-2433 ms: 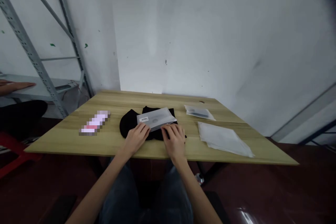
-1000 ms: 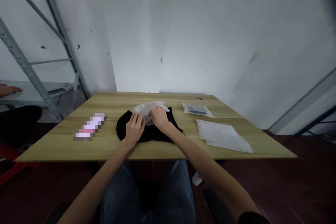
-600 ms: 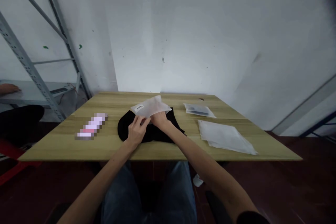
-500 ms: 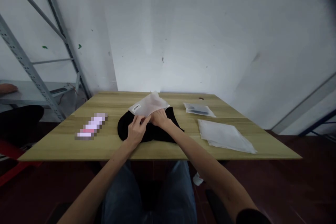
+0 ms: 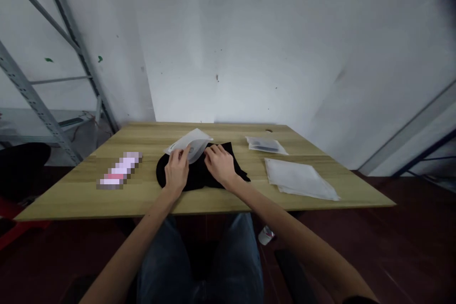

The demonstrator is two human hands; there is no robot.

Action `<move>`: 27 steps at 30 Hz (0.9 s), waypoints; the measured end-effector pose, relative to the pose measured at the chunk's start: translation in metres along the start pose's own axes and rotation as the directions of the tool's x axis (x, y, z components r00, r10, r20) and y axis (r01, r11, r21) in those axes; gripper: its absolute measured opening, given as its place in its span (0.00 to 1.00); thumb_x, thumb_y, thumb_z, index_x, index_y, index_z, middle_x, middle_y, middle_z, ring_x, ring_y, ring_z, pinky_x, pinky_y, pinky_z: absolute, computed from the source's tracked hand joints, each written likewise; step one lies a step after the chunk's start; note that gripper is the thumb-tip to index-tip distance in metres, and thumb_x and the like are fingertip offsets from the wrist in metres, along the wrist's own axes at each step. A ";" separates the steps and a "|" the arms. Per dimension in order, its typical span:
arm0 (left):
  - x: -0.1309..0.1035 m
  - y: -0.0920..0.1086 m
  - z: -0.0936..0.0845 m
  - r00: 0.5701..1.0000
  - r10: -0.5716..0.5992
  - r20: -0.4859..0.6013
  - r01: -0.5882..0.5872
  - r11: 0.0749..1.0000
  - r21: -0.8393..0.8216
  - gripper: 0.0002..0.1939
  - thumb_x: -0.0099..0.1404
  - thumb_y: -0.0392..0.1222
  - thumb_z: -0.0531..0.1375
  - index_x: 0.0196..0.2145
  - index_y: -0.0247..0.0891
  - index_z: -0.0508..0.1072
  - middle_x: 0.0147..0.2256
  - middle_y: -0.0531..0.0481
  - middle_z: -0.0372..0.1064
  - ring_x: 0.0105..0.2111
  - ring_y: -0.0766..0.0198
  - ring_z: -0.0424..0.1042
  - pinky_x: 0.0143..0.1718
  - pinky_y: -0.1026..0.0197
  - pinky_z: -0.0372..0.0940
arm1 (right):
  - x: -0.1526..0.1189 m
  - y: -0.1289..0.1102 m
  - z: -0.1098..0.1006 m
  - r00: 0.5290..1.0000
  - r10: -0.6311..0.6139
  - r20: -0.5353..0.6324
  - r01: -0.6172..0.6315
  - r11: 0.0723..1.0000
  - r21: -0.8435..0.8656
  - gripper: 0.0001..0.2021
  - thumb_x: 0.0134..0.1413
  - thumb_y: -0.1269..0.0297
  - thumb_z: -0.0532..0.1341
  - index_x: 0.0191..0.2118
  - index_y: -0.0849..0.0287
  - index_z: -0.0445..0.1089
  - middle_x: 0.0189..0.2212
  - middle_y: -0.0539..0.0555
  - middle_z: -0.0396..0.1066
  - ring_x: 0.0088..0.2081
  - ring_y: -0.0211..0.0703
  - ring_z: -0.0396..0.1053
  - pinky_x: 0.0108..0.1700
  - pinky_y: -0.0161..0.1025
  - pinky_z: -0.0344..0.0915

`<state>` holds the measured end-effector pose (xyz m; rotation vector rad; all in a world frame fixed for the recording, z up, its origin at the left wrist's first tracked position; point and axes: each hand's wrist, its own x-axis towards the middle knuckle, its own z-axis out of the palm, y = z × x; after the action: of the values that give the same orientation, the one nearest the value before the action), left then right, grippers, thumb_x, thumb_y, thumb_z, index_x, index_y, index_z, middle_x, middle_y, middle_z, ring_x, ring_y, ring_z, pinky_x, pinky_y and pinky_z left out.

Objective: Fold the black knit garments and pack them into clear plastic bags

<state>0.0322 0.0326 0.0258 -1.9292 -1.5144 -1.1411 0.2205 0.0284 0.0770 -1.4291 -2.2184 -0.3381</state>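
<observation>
In the head view, a frosted plastic bag (image 5: 188, 139) rests over the left part of a black cloth item (image 5: 199, 175), its mouth gaping toward me. My left hand (image 5: 176, 169) pinches the near edge of the bag. Just right of the bag's mouth, my right hand (image 5: 220, 164) lies over the black cloth with curled fingers that seem to grip its upper edge. The cloth is flat on the table, rounded at its left end and angular at its right; both hands cover part of it, and its exact kind is unclear.
On the wooden table (image 5: 142, 204), a stack of frosted bags (image 5: 301, 179) lies at the right. Behind it is a filled bag (image 5: 266, 144) with something dark inside. A pixelated item (image 5: 121, 171) lies left. A metal rack (image 5: 67, 23) stands beyond the table's left side.
My right hand has drawn back from the bag's mouth onto the black cloth. The bag has tipped left and its mouth shows wider, with my left hand still on its edge.
</observation>
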 end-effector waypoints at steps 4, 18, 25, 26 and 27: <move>0.001 0.002 0.000 0.997 -0.006 0.079 0.005 1.000 0.013 0.26 0.72 0.29 0.54 0.64 0.42 0.73 0.49 0.41 0.71 0.48 0.55 0.74 0.43 0.60 0.71 | -0.007 0.023 0.004 0.937 0.295 0.184 -0.312 0.947 0.071 0.22 0.68 0.57 0.63 0.64 0.58 0.70 0.58 0.64 0.72 0.56 0.58 0.73 0.53 0.47 0.71; -0.001 -0.002 0.006 0.997 0.005 0.081 -0.007 1.000 0.023 0.28 0.71 0.29 0.54 0.66 0.42 0.71 0.50 0.41 0.70 0.46 0.56 0.73 0.47 0.58 0.70 | 0.048 0.093 0.028 0.646 0.301 0.702 -0.655 0.691 0.307 0.41 0.47 0.46 0.78 0.63 0.62 0.71 0.32 0.52 0.76 0.32 0.42 0.72 0.32 0.36 0.68; -0.001 -0.001 0.007 0.995 -0.001 0.104 -0.003 0.999 0.042 0.29 0.71 0.29 0.55 0.66 0.44 0.71 0.50 0.42 0.70 0.45 0.57 0.74 0.48 0.58 0.70 | 0.053 0.102 0.036 0.589 0.274 0.761 -0.752 0.531 0.391 0.46 0.40 0.49 0.82 0.65 0.54 0.67 0.29 0.45 0.70 0.29 0.36 0.66 0.26 0.30 0.61; 0.000 -0.001 0.007 0.994 -0.004 0.109 -0.001 0.999 0.043 0.28 0.70 0.29 0.55 0.66 0.43 0.72 0.50 0.42 0.70 0.45 0.57 0.74 0.48 0.58 0.70 | 0.054 0.102 0.035 0.586 0.268 0.764 -0.755 0.523 0.396 0.46 0.40 0.49 0.82 0.65 0.53 0.66 0.31 0.46 0.70 0.29 0.36 0.67 0.26 0.29 0.62; 0.000 -0.001 0.006 0.994 -0.006 0.113 0.001 0.999 0.044 0.28 0.70 0.29 0.55 0.65 0.43 0.72 0.50 0.41 0.70 0.45 0.56 0.74 0.48 0.58 0.70 | 0.054 0.101 0.032 0.584 0.265 0.767 -0.758 0.516 0.399 0.46 0.41 0.49 0.82 0.65 0.52 0.66 0.32 0.46 0.71 0.30 0.36 0.67 0.27 0.29 0.63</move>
<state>0.0338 0.0373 0.0221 -1.9919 -1.5884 -1.0065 0.2851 0.1284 0.0723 -1.7929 -1.7474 1.2881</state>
